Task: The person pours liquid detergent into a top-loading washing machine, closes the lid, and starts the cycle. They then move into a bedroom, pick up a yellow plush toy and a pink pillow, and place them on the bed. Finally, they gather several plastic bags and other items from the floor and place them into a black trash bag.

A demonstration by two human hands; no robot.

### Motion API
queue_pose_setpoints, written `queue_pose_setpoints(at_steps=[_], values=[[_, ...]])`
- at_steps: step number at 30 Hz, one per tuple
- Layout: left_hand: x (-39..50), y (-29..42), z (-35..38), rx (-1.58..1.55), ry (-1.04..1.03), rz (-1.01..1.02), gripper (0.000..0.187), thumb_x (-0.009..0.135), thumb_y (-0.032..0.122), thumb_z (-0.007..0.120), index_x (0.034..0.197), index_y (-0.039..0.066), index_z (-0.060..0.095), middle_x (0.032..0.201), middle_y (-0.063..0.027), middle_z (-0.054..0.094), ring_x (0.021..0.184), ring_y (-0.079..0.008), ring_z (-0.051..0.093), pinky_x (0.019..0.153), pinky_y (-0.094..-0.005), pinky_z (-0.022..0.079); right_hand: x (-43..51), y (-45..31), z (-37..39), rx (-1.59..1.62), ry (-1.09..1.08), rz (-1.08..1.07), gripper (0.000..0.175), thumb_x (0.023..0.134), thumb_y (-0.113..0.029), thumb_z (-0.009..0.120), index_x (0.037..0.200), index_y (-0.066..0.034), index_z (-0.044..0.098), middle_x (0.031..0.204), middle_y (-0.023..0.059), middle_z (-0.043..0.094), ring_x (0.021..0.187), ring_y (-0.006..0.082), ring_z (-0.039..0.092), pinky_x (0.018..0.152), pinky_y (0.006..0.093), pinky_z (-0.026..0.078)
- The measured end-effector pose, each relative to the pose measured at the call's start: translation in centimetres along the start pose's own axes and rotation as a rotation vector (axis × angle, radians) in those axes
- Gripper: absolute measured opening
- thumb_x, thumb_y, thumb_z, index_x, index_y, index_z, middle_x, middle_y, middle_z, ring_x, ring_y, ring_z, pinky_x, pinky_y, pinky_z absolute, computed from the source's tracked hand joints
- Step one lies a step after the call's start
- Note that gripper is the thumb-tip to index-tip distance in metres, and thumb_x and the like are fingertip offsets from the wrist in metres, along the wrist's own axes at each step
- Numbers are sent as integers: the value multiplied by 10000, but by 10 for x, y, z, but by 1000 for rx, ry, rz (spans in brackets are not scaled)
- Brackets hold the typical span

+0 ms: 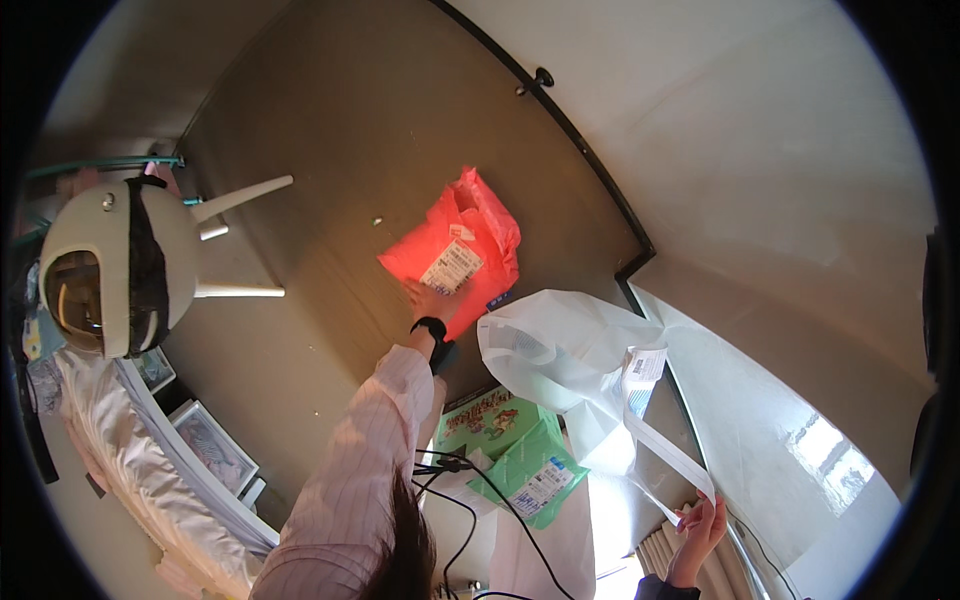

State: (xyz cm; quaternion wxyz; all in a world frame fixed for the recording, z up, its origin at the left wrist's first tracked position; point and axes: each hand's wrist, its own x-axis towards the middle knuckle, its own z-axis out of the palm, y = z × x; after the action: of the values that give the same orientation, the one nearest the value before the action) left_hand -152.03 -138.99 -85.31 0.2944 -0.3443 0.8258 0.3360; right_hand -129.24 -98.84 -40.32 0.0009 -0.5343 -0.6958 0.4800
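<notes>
My left hand (433, 302), with a black band at the wrist, grips the near edge of a red plastic mailer (491, 251). That mailer is crumpled and bears a white printed label (451, 267); some of my fingers are hard to make out against it. At the lower right, my right hand (701, 517) holds a handle strap of a white plastic bag (577, 345). The bag bulges and stands close to the red mailer. Below it are a green printed box (484, 420) and a green plastic mailer (536, 472) with a label.
Black cables (480, 517) hang across the foreground. On the left are a pale capsule-shaped carrier (172, 247) with a tinted window, a bed with satiny fabric (142, 450), and a framed picture (214, 448). A white wall with a dark skirting (592, 150) and doorstop (543, 77) bounds the brown floor (352, 112).
</notes>
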Motion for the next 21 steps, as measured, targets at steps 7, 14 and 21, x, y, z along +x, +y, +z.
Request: queue_pose_setpoints(at_steps=[7, 14, 21], values=[[-34, 41, -53, 178, 139, 336, 504, 865, 378, 722, 1170, -8, 613, 953, -241, 694, 911, -418, 690, 784, -506, 553, -11, -24, 20, 4, -5, 3, 262, 1016, -188, 503, 1237, -63, 568, 614, -8, 516, 461, 58, 426, 590, 241, 488], [-185, 70, -209, -223, 135, 647, 220, 903, 173, 672, 1017, -16, 666, 770, -199, 672, 659, -303, 659, 593, -412, 500, -62, -144, 56, 207, -197, -126, 439, 1013, -144, 486, 1446, -116, 428, 998, 88, 726, 523, 41, 455, 564, 188, 428], [-384, 131, -416, -482, 8, 818, 312, 865, 7, 635, 1165, -59, 583, 953, -116, 692, 785, -149, 650, 672, -282, 512, -147, -332, 44, 144, -642, -575, 660, 985, -532, 499, 1353, 9, 588, 1127, 106, 644, 705, 103, 461, 735, 271, 481]])
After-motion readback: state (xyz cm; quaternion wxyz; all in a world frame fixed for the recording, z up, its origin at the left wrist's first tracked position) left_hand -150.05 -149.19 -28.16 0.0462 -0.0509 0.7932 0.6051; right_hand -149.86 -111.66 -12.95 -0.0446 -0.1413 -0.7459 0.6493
